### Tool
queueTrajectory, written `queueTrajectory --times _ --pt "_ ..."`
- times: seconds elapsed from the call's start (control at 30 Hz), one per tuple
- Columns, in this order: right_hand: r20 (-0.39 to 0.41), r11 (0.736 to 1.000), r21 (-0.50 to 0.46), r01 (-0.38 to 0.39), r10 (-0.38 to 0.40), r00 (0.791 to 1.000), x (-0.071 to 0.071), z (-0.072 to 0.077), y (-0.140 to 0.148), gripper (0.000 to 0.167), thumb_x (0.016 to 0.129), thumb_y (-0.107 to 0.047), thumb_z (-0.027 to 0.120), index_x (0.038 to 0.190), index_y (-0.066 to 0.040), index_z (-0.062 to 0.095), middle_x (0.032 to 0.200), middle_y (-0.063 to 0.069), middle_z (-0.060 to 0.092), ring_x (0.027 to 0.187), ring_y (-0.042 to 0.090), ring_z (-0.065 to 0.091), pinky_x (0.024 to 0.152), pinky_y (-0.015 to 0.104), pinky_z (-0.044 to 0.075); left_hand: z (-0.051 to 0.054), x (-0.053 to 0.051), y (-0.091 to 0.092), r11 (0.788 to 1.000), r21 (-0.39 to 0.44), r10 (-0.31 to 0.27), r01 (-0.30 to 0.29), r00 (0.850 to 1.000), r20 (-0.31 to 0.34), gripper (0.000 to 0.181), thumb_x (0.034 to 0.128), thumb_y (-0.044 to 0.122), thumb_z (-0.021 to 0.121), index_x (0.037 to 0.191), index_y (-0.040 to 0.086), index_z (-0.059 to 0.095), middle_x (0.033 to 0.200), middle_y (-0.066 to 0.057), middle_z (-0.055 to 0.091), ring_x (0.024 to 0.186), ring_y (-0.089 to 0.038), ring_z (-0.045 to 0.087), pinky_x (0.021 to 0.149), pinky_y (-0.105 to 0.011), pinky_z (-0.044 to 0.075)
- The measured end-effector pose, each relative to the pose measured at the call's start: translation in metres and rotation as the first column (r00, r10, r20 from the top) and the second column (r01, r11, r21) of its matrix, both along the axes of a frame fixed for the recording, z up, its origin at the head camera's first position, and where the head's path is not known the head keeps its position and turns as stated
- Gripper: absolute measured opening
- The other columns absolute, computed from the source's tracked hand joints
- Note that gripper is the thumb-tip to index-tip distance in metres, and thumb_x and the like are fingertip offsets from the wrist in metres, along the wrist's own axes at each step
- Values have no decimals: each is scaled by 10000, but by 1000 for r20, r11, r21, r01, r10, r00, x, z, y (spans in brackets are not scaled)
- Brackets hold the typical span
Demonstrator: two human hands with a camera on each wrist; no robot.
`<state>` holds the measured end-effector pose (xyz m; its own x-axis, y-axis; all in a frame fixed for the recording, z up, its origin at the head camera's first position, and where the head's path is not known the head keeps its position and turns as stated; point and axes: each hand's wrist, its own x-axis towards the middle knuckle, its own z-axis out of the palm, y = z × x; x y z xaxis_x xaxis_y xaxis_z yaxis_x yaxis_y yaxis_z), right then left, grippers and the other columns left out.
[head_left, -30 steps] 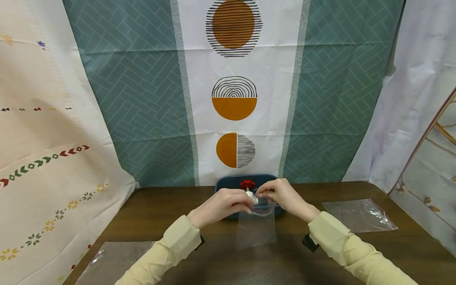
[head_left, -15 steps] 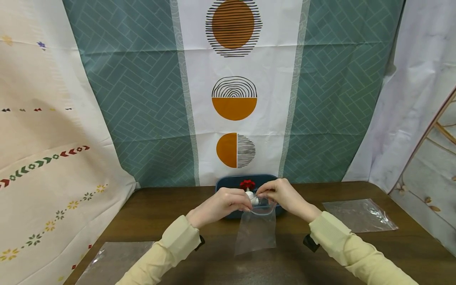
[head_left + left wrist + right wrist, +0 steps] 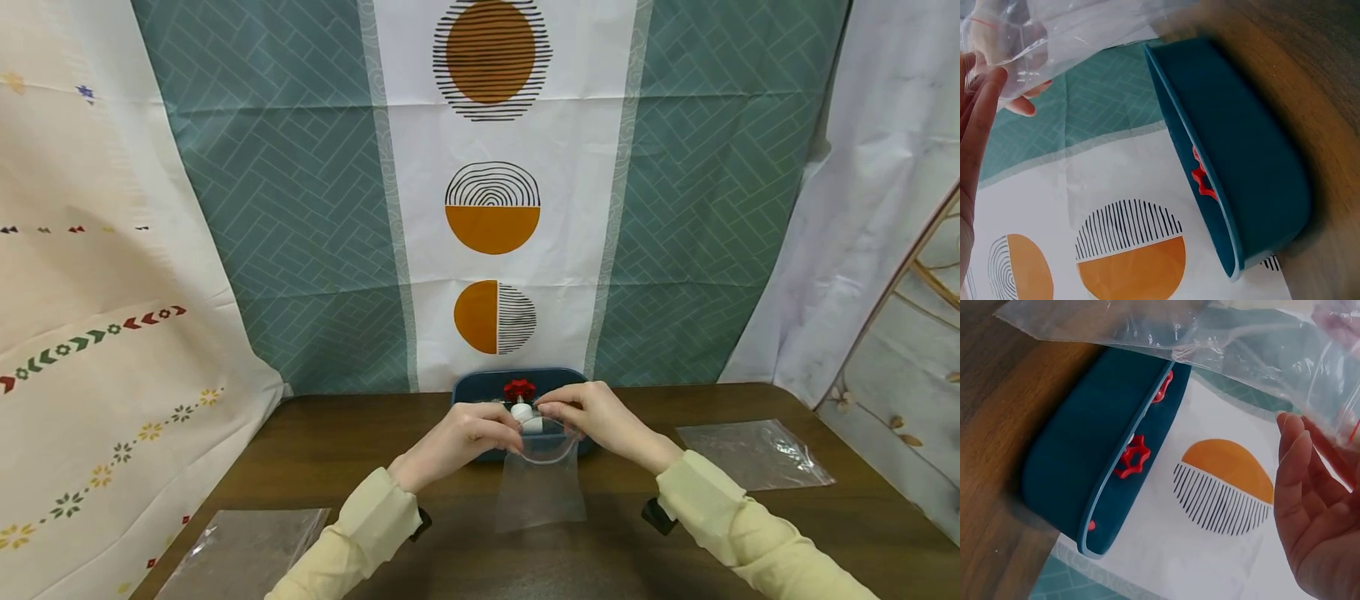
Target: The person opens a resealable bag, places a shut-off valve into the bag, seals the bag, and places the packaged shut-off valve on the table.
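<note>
Between both hands hangs a clear zip bag (image 3: 542,498), its mouth spread into a rounded opening. My left hand (image 3: 471,435) pinches the left edge of that mouth, and my right hand (image 3: 600,419) pinches the right edge. In the right wrist view the bag's film (image 3: 1229,337) stretches across the top, beside my right fingers (image 3: 1294,456). Just behind the bag stands a dark blue bin (image 3: 1241,144). Inside it show a red valve handle (image 3: 519,389) and a white fitting (image 3: 531,418); the rest of its contents is hidden by the wall and hands.
One flat clear zip bag (image 3: 243,550) lies at the table's left front, partly under the left sleeve. Another clear bag (image 3: 753,454) lies on the right side. The brown table (image 3: 352,442) ends at a hanging cloth (image 3: 322,250) behind the bin.
The hands have spread the bag's mouth from a narrow gap into a wider rounded opening. My left hand has shifted slightly left and down. The bin has stayed in place.
</note>
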<state>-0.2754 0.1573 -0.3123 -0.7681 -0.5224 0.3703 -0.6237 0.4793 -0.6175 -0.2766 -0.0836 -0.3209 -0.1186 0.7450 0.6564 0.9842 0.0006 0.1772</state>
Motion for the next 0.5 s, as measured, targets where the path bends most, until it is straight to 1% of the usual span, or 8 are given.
queueTrajectory --times 0.07,0.17,0.33,0.5 --pt "-10 1000 -14 14 -14 1000 0 0 2 249 913 -260 542 1054 -97 666 767 -53 594 537 121 507 486 287 468 -1 0 -1 1000 7 8 -8 1000 -18 174 777 -35 672 879 105 696 915 43 583 829 -14 506 696 -163 455" --pt "-22 999 -28 41 -42 999 -2 0 5 270 918 -280 530 1064 -90 654 787 -44 600 547 119 520 479 299 474 -2 0 -3 1000 20 9 -9 1000 -27 161 771 -16 682 869 110 698 901 51 573 835 -17 502 695 -167 455" --pt "-19 997 -33 71 -72 997 -5 0 10 276 917 -287 528 1057 -83 650 800 -41 608 566 128 537 481 304 478 -3 1 -7 999 38 1 0 1000 -12 176 749 -25 693 866 105 702 893 45 578 840 -41 512 692 -179 462" --pt "4 995 -36 90 -90 996 -9 -1 11 255 914 -281 538 1037 -90 653 767 -34 599 589 208 550 493 299 484 -4 0 -10 999 34 7 -7 1000 3 179 750 -34 688 871 97 700 899 43 583 834 -48 511 679 -176 464"
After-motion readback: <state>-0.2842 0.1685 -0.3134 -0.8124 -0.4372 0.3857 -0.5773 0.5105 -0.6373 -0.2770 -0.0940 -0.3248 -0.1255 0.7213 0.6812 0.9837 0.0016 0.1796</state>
